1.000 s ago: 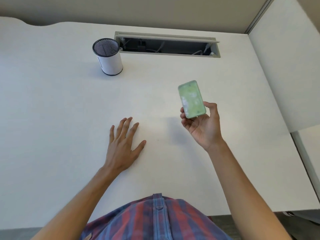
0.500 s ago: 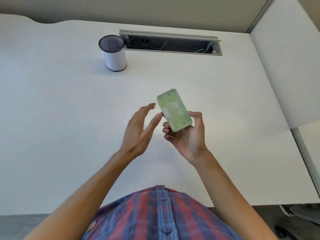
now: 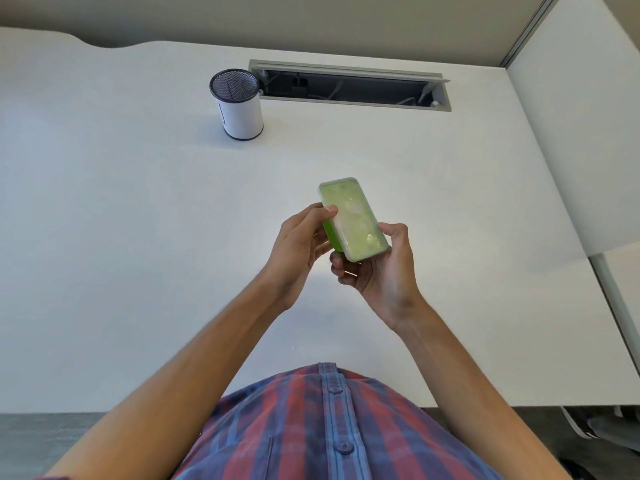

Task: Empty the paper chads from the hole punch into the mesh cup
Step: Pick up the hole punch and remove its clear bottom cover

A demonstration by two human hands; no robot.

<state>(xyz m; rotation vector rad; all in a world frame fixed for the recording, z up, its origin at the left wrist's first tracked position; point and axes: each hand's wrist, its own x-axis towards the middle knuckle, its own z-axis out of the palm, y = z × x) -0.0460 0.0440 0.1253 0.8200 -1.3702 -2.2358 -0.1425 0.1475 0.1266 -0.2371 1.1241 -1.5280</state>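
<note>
The green hole punch [image 3: 353, 219] is held above the middle of the white desk [image 3: 121, 220], its translucent chad tray facing up with pale paper bits showing through. My right hand [image 3: 381, 271] cups it from below and the right. My left hand [image 3: 298, 244] grips its left edge, thumb on the tray's rim. The mesh cup [image 3: 239, 105], black mesh with a white sleeve, stands upright at the far side of the desk, well apart from both hands.
An open cable slot [image 3: 349, 86] with wires inside is cut into the desk just right of the cup. A white partition panel [image 3: 581, 116] borders the desk on the right. A chair base [image 3: 595, 427] shows at the bottom right.
My left hand rose from the desk and took hold of the punch's left edge. My right hand brought the punch leftward and nearer to me.
</note>
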